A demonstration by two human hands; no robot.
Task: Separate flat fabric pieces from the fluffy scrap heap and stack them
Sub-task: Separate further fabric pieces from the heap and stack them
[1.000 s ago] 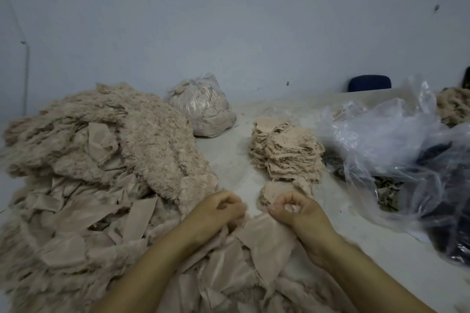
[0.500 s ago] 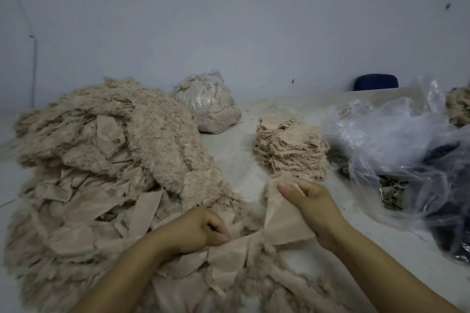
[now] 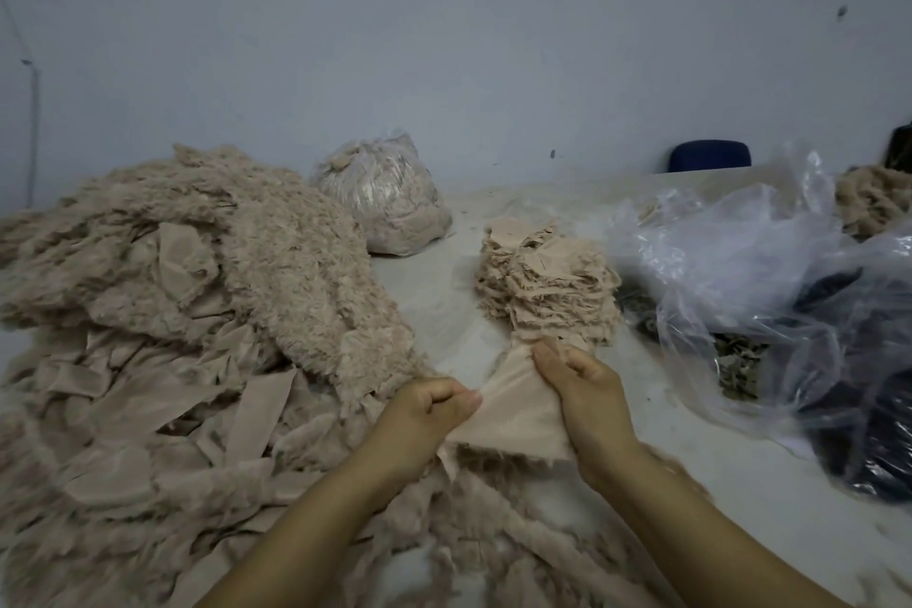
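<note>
Pinching one flat beige piece between both hands: right-hand fingers curl round its far upper end, left-hand fingers clamp its left edge. Right hand and left hand sit close together, the cloth drawn taut between them, just near of the stack of sorted flat pieces.

Lower edge of the held piece shows a fringe of fluff and seems to touch the scrap heap beneath; whether it is fully free cannot be told.

Risks, as judged:
- Fluff clinging to that lower edge may ride along onto the stack and contaminate it. Cause: fibres snagging on the mesh-like cloth.
- Pulling too hard between two pinches could stretch or tear the thin piece.
- Stack looks ragged and leans somewhat; a careless drop may topple it toward the clear plastic bag on the right, or land the piece folded.
- Loose fibre on the surface could be swept into the stack by a trailing edge.

Far left of the stack stands a tied bag of scraps.
</note>
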